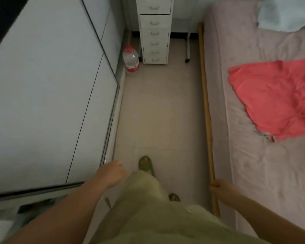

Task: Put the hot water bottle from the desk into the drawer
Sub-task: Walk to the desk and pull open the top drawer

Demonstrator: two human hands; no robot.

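Walking the floor strip between wardrobe (pixel 48 95) and bed (pixel 264 138), heading for the drawer unit (pixel 155 30) at the far end. Hot water bottle and desk not showing. Left hand (pixel 111 173) hanging loose and empty, right hand (pixel 218 188) curled, seemingly holding nothing; better finding the desk first, keeping both free.

Open floor (pixel 158 106) between wardrobe (pixel 48 95), bed (pixel 253 155)

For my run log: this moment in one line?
stage: walking to drawer unit | left hand: empty | right hand: loosely closed, empty | hot water bottle: unseen
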